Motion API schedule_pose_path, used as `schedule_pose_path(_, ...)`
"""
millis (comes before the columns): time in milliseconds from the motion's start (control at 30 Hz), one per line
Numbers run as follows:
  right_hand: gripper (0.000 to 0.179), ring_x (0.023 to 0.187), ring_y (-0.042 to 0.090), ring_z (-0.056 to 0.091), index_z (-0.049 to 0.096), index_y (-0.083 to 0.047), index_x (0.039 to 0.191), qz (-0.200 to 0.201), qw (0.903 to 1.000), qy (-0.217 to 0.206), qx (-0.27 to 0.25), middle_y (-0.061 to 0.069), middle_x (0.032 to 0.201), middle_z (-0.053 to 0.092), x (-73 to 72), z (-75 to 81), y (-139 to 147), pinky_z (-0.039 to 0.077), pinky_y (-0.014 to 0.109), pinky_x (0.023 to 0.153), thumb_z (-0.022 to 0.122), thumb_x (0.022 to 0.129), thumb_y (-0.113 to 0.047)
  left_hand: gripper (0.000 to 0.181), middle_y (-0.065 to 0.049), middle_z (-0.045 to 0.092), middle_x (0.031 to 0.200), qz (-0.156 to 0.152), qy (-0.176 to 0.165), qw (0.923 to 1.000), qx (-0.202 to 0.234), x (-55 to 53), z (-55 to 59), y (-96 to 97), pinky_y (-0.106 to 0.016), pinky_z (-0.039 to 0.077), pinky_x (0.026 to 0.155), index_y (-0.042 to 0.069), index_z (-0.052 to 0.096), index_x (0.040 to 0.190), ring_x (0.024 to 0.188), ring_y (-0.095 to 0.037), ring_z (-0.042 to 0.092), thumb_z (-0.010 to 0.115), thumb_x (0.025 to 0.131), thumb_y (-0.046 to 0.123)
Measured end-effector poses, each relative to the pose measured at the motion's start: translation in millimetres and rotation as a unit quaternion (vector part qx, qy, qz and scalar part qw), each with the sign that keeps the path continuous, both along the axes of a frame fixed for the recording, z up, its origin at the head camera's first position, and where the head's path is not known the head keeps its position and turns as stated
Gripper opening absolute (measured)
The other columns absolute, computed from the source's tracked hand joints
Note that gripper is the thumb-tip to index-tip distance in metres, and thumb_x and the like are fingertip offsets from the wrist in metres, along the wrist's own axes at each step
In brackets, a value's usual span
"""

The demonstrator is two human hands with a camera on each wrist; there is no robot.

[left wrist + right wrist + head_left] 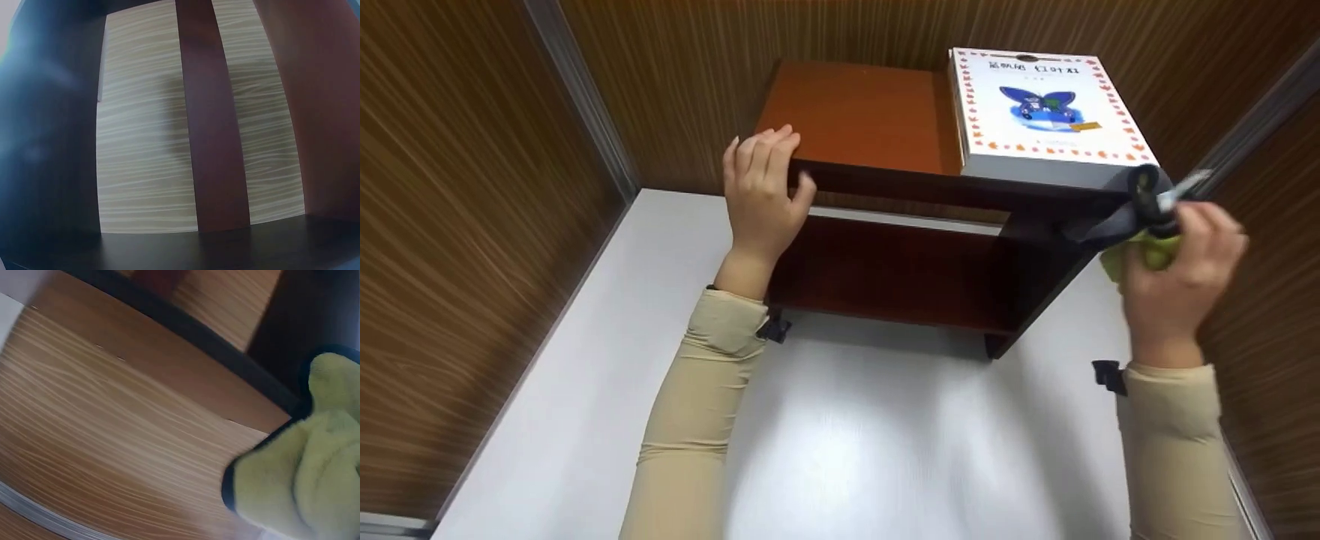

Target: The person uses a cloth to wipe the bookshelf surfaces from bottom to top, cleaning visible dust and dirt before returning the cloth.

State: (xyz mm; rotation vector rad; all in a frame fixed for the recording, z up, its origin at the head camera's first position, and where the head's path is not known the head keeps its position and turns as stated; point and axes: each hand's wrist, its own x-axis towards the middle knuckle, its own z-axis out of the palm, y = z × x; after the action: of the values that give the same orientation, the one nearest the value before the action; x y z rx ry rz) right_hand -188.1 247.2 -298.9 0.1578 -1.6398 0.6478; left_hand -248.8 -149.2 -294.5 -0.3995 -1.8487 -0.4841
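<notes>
A dark reddish-brown wooden shelf (859, 120) stands on the white table against the back wall. At its top left front corner, my left hand (765, 187) grips the edge, fingers over the top and thumb at the front. My right hand (1185, 277) holds a bunched cloth (1159, 251), yellow-green with dark edging, beside the shelf's top right corner. The cloth's fuzzy yellow side (326, 467) fills the lower right of the right wrist view. In the left wrist view the shelf's crossboard (216, 124) shows, but neither hand does.
A thick stack of white books (1050, 112), a butterfly on the top cover, lies on the right of the shelf top. Wood-grain panels (472, 187) wall in the left, back and right. White tabletop (870, 435) stretches in front of the shelf.
</notes>
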Motion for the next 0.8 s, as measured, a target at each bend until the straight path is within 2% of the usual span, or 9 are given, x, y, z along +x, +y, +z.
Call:
schedule_pose_path(100,0.032,0.099,0.038,0.050,0.059,0.000,0.099,0.015,0.9988,-0.039,0.023,0.020,0.101,0.058,-6.1,-39.2,9,0.034,0.044,0.094,0.067,0.070,-0.010,0.032,-0.008,0.061,0.117,0.000,-0.002,1.0000,-0.005,1.1,0.4,0.4,-0.044,0.024,0.105,0.004,0.062,0.109,0.111,-0.025,0.048,0.054,0.082,0.018)
schedule_pose_path(167,0.036,0.098,0.042,0.050,0.057,0.001,0.100,0.022,0.9938,-0.096,0.050,0.024,0.103,0.056,-3.6,-74.4,15,0.038,0.050,0.092,0.070,0.067,-0.008,0.032,-0.008,0.060,0.117,-0.003,-0.005,1.0000,-0.006,1.2,0.7,0.7,-0.044,0.024,0.105,0.004,0.062,0.110,0.111,-0.025,0.048,0.054,0.082,0.018)
schedule_pose_path(267,0.042,0.096,0.045,0.050,0.057,0.002,0.102,0.042,0.9674,-0.229,0.099,0.024,0.106,0.055,5.2,-128.0,21,0.042,0.056,0.081,0.073,0.064,-0.004,0.032,-0.008,0.060,0.117,-0.002,-0.005,1.0000,-0.004,1.2,0.6,-0.3,-0.043,0.024,0.105,0.003,0.062,0.110,0.111,-0.026,0.048,0.053,0.083,0.018)
schedule_pose_path(367,0.043,0.092,0.043,0.051,0.058,0.002,0.106,0.060,0.9091,-0.381,0.159,0.022,0.109,0.054,9.7,-171.4,21,0.044,0.058,0.068,0.074,0.067,-0.003,0.032,-0.008,0.061,0.117,0.003,-0.003,1.0000,0.003,1.2,1.8,-3.6,-0.043,0.023,0.106,0.003,0.062,0.110,0.111,-0.025,0.048,0.053,0.082,0.017)
schedule_pose_path(433,0.040,0.084,0.043,0.053,0.058,0.003,0.108,0.072,0.8590,-0.464,0.204,0.022,0.106,0.055,10.3,-193.2,21,0.045,0.057,0.063,0.072,0.071,-0.005,0.032,-0.008,0.061,0.117,0.007,-0.004,1.0000,0.002,1.3,2.8,-5.1,-0.043,0.023,0.106,0.003,0.062,0.109,0.112,-0.026,0.048,0.053,0.082,0.017)
schedule_pose_path(500,0.036,0.078,0.042,0.054,0.059,0.004,0.106,0.076,0.8160,-0.520,0.240,0.021,0.102,0.056,9.7,-208.0,21,0.045,0.055,0.060,0.069,0.074,-0.006,0.032,-0.008,0.060,0.117,0.008,-0.009,0.9999,-0.002,1.4,3.3,-5.3,-0.043,0.023,0.106,0.003,0.062,0.110,0.112,-0.026,0.048,0.054,0.082,0.018)
schedule_pose_path(567,0.035,0.074,0.042,0.055,0.059,0.005,0.105,0.085,0.7871,-0.550,0.265,0.022,0.097,0.057,10.4,-213.9,19,0.046,0.054,0.060,0.069,0.073,-0.007,0.033,-0.008,0.060,0.118,0.005,-0.015,0.9998,-0.009,1.9,2.9,-4.1,-0.043,0.023,0.106,0.003,0.062,0.111,0.112,-0.026,0.047,0.054,0.083,0.018)
schedule_pose_path(633,0.038,0.076,0.041,0.056,0.060,0.006,0.106,0.107,0.7779,-0.556,0.273,0.022,0.097,0.059,12.3,-212.2,11,0.047,0.052,0.064,0.071,0.072,-0.008,0.033,-0.008,0.059,0.119,0.000,-0.021,0.9996,-0.017,2.1,2.5,-2.6,-0.043,0.023,0.106,0.004,0.062,0.112,0.113,-0.026,0.047,0.054,0.084,0.019)
schedule_pose_path(800,0.054,0.097,0.038,0.057,0.059,0.004,0.117,0.240,0.7842,-0.477,0.316,0.018,0.110,0.060,18.6,-196.6,-37,0.045,0.050,0.084,0.078,0.072,-0.019,0.032,-0.008,0.059,0.119,-0.002,-0.019,0.9997,-0.013,3.9,1.6,-3.4,-0.043,0.024,0.105,0.004,0.061,0.112,0.113,-0.026,0.047,0.055,0.084,0.017)
